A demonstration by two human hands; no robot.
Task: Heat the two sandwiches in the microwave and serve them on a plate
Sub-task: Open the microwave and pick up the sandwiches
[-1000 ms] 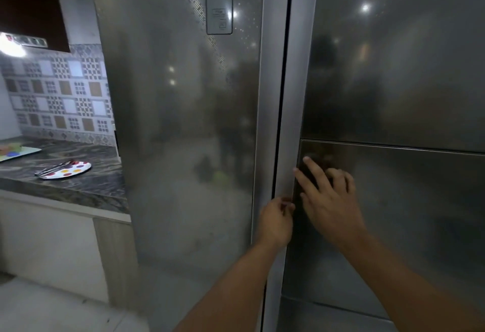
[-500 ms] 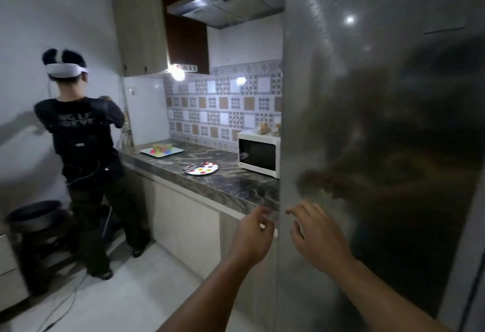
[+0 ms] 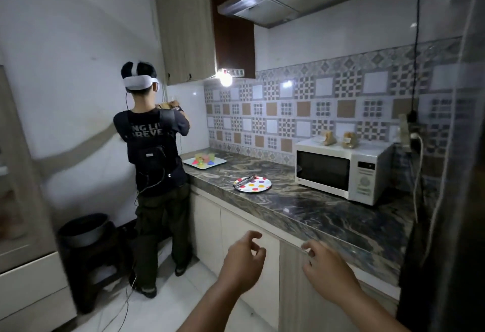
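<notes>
Two bare, loosely curled hands, left hand and right hand, hover before a dark marbled countertop bearing a white microwave and a polka-dot round plate.

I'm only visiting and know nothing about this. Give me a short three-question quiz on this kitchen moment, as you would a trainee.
1. True or false: the white microwave oven has its door open.
2. What lies on the round polka-dot plate? A) metal tongs B) a sandwich C) a cup
3. What do the left hand and right hand hold?

Key
1. False; the door is closed.
2. A; the metal tongs rest on it.
3. Nothing; both hang loosely curled in front of the dark marbled stone counter.
</notes>
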